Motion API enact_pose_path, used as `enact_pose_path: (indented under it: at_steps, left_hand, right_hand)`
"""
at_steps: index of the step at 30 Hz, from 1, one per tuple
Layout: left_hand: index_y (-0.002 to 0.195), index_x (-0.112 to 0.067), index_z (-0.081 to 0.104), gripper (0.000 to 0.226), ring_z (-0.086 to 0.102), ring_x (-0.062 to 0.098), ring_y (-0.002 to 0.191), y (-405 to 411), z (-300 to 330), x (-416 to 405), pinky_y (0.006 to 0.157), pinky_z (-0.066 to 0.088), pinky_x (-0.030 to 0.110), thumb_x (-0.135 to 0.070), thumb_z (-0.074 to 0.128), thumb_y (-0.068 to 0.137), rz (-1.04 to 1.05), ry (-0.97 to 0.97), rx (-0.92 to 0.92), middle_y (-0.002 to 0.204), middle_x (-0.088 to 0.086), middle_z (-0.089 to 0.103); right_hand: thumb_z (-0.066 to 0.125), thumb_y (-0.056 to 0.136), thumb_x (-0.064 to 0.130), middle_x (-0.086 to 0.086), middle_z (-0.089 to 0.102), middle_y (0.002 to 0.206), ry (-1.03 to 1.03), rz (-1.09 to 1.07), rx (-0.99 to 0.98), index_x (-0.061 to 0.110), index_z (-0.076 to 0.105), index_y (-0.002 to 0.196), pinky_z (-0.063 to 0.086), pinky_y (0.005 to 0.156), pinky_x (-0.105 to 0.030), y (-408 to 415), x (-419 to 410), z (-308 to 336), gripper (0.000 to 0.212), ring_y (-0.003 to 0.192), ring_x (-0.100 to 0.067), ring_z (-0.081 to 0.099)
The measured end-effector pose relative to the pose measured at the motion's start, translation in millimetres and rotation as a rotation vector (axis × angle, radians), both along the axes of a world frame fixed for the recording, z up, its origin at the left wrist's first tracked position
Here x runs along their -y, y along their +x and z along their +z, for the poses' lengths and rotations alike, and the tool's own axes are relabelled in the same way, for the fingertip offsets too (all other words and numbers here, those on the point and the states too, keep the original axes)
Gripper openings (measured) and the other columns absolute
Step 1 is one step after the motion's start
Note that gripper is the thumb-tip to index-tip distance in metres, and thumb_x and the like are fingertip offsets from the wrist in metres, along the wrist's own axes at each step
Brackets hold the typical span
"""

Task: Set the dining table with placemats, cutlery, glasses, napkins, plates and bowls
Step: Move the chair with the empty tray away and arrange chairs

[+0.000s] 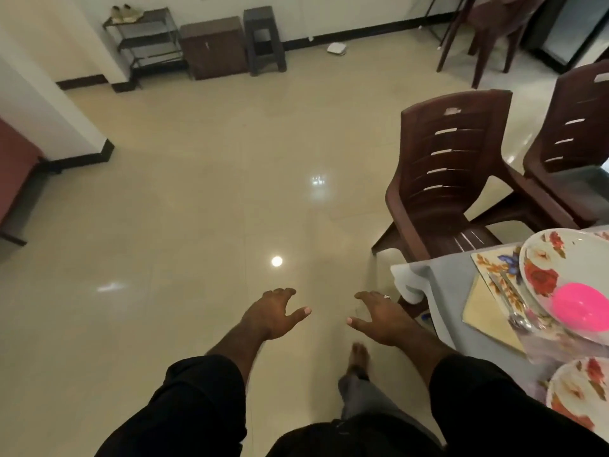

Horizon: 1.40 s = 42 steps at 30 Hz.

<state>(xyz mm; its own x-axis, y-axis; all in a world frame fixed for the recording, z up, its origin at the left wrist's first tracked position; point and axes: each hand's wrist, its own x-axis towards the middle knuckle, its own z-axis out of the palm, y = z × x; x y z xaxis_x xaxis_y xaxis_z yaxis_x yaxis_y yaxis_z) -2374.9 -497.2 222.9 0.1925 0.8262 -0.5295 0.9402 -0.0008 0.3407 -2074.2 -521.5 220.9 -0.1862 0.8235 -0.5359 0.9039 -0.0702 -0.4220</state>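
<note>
Left hand and right hand hang over the floor, fingers loosely spread, holding nothing, well apart from the desk. At the desk's near-left corner: floral placemat, napkin, spoon, floral plate carrying a pink bowl; second plate nearer. Brown chair stands past the corner.

1. The single head view looks forward and steeply down from standing height onto the floor.
2. The table corner enters only at the right edge, near.
</note>
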Motion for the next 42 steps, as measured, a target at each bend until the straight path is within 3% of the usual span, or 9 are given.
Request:
enact_pose_path:
  at_steps: [6,17,27,32,33,42]
  left_hand:
    - [0.159,-0.033,0.037,0.088,0.036,0.018,0.15,23.1,-19.3,-169.2,0.116,0.041,0.05,-0.088,0.038,0.09,-0.007,-0.034,-0.026,0.162,-0.005,0.045]
    - [0.159,-0.032,0.038,0.096,0.041,0.02,0.149,64.6,3.0,-458.8,0.117,0.042,0.047,-0.093,0.036,0.084,0.012,0.014,0.041,0.163,-0.003,0.045]
    - [0.16,-0.028,0.037,0.082,0.037,0.022,0.151,102.9,0.2,-765.9,0.117,0.04,0.047,-0.08,0.042,0.097,-0.238,0.026,0.014,0.164,0.0,0.044]
    - [0.16,-0.03,0.036,0.08,0.036,0.021,0.151,145.1,17.2,-872.3,0.116,0.041,0.047,-0.079,0.041,0.097,-0.357,0.014,0.002,0.162,-0.002,0.045]
    - [0.16,-0.03,0.036,0.081,0.035,0.02,0.151,181.3,8.9,-925.8,0.116,0.041,0.047,-0.08,0.041,0.097,-0.417,-0.002,-0.011,0.162,-0.002,0.045]
    - [0.16,-0.028,0.036,0.081,0.037,0.023,0.15,338.7,-5.7,-1098.9,0.116,0.042,0.05,-0.079,0.04,0.097,-0.61,-0.006,-0.075,0.162,0.001,0.045]
  right_hand:
    - [0.054,0.091,0.075,-0.003,0.047,0.154,-0.015,-0.026,0.01,0.031,0.036,0.155,0.045,0.11,-0.045,20.2,-161.0,-25.8,0.079,0.138,-0.028,0.049]
    - [0.051,0.095,0.07,-0.003,0.048,0.148,0.092,0.053,0.087,0.027,0.037,0.153,0.042,0.108,-0.046,42.4,-459.2,1.6,0.074,0.134,-0.028,0.049]
    - [0.052,0.098,0.063,-0.002,0.047,0.149,0.09,-0.192,0.138,0.028,0.036,0.153,0.042,0.108,-0.045,61.9,-699.9,-8.8,0.068,0.134,-0.027,0.048]
    - [0.052,0.098,0.062,-0.001,0.046,0.15,0.095,-0.325,0.122,0.027,0.035,0.154,0.042,0.106,-0.045,87.8,-771.2,-0.9,0.068,0.132,-0.026,0.048]
    - [0.052,0.098,0.061,-0.002,0.046,0.151,0.083,-0.394,0.121,0.027,0.035,0.154,0.042,0.106,-0.044,115.4,-810.0,-13.4,0.068,0.132,-0.026,0.048]
    - [0.054,0.099,0.06,-0.005,0.044,0.151,0.041,-0.591,0.104,0.024,0.034,0.155,0.042,0.106,-0.046,240.9,-955.8,-42.1,0.07,0.133,-0.029,0.048]
